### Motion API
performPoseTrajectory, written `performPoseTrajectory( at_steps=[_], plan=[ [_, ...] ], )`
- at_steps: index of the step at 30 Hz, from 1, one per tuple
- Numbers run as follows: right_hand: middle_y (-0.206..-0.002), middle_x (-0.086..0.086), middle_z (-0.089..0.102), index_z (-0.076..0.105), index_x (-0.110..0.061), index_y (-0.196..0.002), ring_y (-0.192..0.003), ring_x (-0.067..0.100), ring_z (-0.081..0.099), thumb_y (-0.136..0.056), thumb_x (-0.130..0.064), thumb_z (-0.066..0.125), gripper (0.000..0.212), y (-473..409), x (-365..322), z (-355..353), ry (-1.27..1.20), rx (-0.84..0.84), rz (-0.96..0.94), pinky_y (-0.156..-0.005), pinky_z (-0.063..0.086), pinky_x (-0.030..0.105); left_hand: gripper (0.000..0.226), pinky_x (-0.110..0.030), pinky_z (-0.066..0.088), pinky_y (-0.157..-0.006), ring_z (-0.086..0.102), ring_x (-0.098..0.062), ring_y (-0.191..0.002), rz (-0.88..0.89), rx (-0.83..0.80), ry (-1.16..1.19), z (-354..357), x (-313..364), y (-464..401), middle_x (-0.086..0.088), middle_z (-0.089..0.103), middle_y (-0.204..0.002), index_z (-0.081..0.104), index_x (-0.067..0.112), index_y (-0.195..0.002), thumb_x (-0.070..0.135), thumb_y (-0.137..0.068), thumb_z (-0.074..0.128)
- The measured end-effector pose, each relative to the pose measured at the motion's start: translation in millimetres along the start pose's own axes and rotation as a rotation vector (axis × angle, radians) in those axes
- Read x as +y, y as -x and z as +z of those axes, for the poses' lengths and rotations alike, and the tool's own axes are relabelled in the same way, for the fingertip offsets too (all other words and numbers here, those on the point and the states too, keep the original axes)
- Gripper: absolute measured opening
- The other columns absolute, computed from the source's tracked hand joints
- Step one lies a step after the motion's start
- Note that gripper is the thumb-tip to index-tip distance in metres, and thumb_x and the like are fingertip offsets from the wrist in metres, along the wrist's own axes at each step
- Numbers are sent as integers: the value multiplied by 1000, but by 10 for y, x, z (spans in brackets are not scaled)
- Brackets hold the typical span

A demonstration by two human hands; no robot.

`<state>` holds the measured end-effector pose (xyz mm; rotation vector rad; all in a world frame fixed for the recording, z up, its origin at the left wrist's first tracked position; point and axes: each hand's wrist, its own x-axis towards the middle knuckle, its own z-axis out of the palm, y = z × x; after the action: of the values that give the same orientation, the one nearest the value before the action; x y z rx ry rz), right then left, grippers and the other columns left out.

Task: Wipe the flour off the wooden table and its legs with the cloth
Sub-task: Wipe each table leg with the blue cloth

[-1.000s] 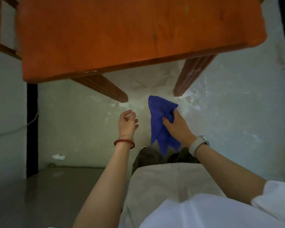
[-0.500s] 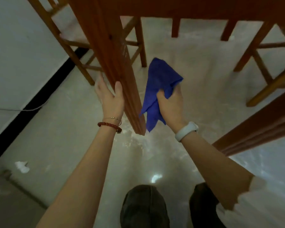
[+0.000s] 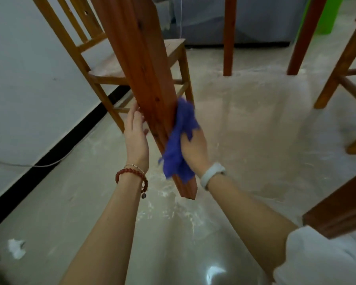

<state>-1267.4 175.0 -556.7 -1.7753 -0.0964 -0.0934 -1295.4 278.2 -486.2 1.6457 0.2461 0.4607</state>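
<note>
Down at the near table leg [image 3: 144, 83], low on its shaft, you have the blue cloth [image 3: 180, 145] bunched against the leg's right face, with your right hand [image 3: 193, 147] curled round the cloth and pressing it onto the wood. Your left hand [image 3: 135, 134] lies flat against the leg's left face with its fingers [image 3: 133, 112] straight, holding nothing, just bracing the leg against the push from the other side. The cloth hangs down almost to the foot of the leg, a loose tail of it lying over the front corner.

You look to be on the legs part of the job, wiping this 1 leg, and the cloth sits near the bottom of it. The floor [image 3: 245, 124] round the leg's foot is dusted white, and the far legs [image 3: 228, 36] stand in the same powder, so there seems to be plenty left to do. The tabletop is out of view, so you cannot tell from here how clean it is.

For the next move, keep the cloth flat and tight on the wood, carry it round to the faces it has not reached, and work right to the foot. Keep your left hand opposite the cloth so the leg does not shift. Watch the loose tail: if it drags on the floor it may pick up flour and smear it back onto the wood
</note>
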Motion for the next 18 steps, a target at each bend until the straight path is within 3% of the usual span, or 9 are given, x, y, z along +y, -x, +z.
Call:
performPoseTrajectory(
  at_steps=[2, 5, 7, 9, 11, 13, 15, 18],
  plan=[
    [-104, 21, 61, 57, -3, -103, -99, 34, 58, -89, -13, 42, 22, 200, 666, -48, 229, -135, 219, -83, 45, 37, 40, -44, 33, -108, 40, -16, -128, -18, 5, -35, -17, -146, 21, 2, 39, -142, 32, 28, -138, 36, -99, 26],
    [-88, 6, 56, 47, -11, -105, -91, 30, 59, -89, -12, 46, 16, 337, 789, -242, 149, 12, 343, -70, 45, 30, 40, -47, 32, -108, 41, -18, -128, -31, -11, -48, 1, -293, 49, 0, 40, -141, 34, 28, -137, 37, -98, 27],
    [-92, -7, 54, 36, -22, -124, -90, 5, 58, -91, -15, 48, 36, 228, 390, -332, -13, 147, 165, -63, 40, 7, 39, -47, 33, -108, 42, -19, -127, -55, -33, -25, 15, -352, 88, 0, 41, -142, 34, 30, -136, 36, -98, 28],
    [-116, -8, 50, 14, -28, -142, -91, -18, 46, -92, -20, 49, 62, 52, -80, -334, -80, 191, -115, -68, 34, -3, 36, -45, 35, -107, 43, -20, -127, -46, -62, 6, 3, -375, 106, -1, 41, -141, 33, 33, -134, 33, -98, 29],
    [-126, -1, 38, 13, -29, -144, -91, -23, 38, -93, -17, 46, 62, -47, -368, -207, 10, 186, -336, -74, 32, -6, 34, -45, 37, -106, 44, -20, -126, -34, -88, 31, -32, -395, 97, -1, 43, -141, 33, 34, -132, 32, -98, 30],
    [-128, 8, 35, 19, -32, -140, -90, -9, 45, -91, -15, 43, 57, -18, -289, -20, 95, 190, -436, -77, 39, 3, 32, -44, 37, -106, 45, -19, -125, -29, -118, 30, -65, -440, 85, 1, 43, -141, 33, 36, -130, 31, -99, 29],
    [-128, 10, 37, 21, -36, -138, -84, 3, 48, -91, -11, 43, 57, 79, 162, 155, 111, 158, -255, -74, 41, 9, 35, -40, 35, -107, 42, -17, -128, -17, -144, -10, -88, -497, 79, 3, 40, -143, 30, 37, -133, 31, -99, 27],
    [-127, 20, 47, 34, -17, -139, -101, 28, 55, -90, -2, 40, 52, 292, 1001, 202, 273, -97, 188, -83, 42, 25, 40, -36, 33, -108, 39, -14, -130, -5, -157, -33, -115, -581, 74, 5, 37, -144, 27, 35, -138, 32, -99, 26]
  ],
)
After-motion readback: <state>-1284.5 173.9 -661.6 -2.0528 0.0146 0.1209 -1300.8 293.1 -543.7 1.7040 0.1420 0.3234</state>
